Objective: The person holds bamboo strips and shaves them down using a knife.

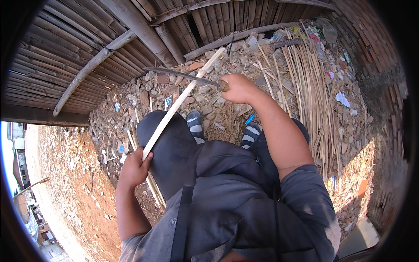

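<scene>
Crosswise to pale strip (176,107), knife (176,73), tip (148,69) free

Left of 2 head-worn fisheye cameras, upright view, facing down, close above the wearer's lap (227,153)

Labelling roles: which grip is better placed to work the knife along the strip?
Right grip, probably: it holds the knife, which crosses the strip in view. Left grip is occupied with the strip's near end.
</scene>
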Available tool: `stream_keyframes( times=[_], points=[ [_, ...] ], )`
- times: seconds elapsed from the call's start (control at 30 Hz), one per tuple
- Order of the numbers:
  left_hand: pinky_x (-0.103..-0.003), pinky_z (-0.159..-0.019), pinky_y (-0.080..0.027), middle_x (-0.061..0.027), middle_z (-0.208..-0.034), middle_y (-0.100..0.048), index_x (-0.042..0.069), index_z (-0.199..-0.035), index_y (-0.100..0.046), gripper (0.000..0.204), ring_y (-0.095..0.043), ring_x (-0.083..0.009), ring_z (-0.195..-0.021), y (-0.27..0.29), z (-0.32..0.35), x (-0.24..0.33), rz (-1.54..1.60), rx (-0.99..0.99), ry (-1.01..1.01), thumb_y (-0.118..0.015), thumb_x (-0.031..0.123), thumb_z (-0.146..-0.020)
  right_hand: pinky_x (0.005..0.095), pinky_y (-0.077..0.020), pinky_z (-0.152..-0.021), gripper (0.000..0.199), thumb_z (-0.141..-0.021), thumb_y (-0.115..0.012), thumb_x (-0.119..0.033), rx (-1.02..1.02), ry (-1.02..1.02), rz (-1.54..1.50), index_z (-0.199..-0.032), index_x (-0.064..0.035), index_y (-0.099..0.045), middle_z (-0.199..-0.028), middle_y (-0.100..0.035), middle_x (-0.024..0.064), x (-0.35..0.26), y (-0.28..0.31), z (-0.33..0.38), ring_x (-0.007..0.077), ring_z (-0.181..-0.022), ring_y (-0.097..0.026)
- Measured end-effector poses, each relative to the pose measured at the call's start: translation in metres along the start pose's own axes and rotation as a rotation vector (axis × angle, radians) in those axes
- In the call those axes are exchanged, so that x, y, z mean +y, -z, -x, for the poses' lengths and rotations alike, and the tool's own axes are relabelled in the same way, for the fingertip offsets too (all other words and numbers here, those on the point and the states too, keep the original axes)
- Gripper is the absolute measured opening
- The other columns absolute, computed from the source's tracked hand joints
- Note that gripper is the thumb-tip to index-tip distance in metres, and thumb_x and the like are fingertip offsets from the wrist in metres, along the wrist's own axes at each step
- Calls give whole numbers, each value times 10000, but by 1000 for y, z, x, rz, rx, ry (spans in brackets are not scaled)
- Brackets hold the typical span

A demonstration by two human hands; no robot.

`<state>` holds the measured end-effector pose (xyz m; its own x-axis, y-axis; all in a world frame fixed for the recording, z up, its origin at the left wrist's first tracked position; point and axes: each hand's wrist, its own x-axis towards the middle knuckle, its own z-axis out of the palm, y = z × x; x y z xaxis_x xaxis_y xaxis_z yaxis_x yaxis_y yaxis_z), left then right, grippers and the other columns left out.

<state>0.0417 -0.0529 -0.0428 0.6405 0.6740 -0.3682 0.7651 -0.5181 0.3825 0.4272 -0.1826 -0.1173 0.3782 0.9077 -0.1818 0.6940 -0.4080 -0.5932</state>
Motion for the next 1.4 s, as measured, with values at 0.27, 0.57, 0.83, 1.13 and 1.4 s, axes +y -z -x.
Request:
stream_keyframes(
  times=[0.27,0.57,0.83,1.13,1.4],
  points=[
    [-481,-656,-465,-236,-728,-612,-10,-893,-540,333,-613,-444,-721,-8,-8,-18,80,-9,-34,-627,294,-995,446,-537,-840,481,-745,-697,-205,81,49,-187,-1180,-5,-661,-973,-717,220,-3,-3,-1,374,-920,-694],
    [-499,-675,-468,-251,-756,-626,-5,-885,-537,327,-623,-467,-761,-6,-5,-9,18,34,-44,-623,290,-996,417,-539,-852,410,-765,-699,-232,7,-212,-328,-1118,-25,-694,-983,-727,199,23,14,-15,350,-941,-699],
    [-488,-681,-472,-255,-771,-627,-6,-902,-548,321,-620,-462,-761,-5,-4,-10,78,8,0,-632,291,-988,442,-538,-893,462,-755,-694,-223,-43,11,-110,-1179,-40,-691,-1052,-707,239,-22,2,6,396,-1009,-677],
    [-510,-700,-476,-280,-798,-633,-9,-910,-551,318,-623,-501,-822,-5,-5,-8,21,20,-3,-633,288,-985,438,-539,-901,444,-771,-699,-233,107,-51,-178,-1172,-43,-694,-1081,-713,225,21,-2,-14,386,-1013,-681],
    [-485,-670,-464,-256,-745,-615,-9,-889,-532,332,-614,-467,-754,-8,-5,-11,53,12,-14,-633,292,-987,434,-526,-938,505,-770,-704,-243,-77,13,16,-1227,-32,-670,-1120,-700,249,-15,13,8,393,-1061,-673]
  ],
)
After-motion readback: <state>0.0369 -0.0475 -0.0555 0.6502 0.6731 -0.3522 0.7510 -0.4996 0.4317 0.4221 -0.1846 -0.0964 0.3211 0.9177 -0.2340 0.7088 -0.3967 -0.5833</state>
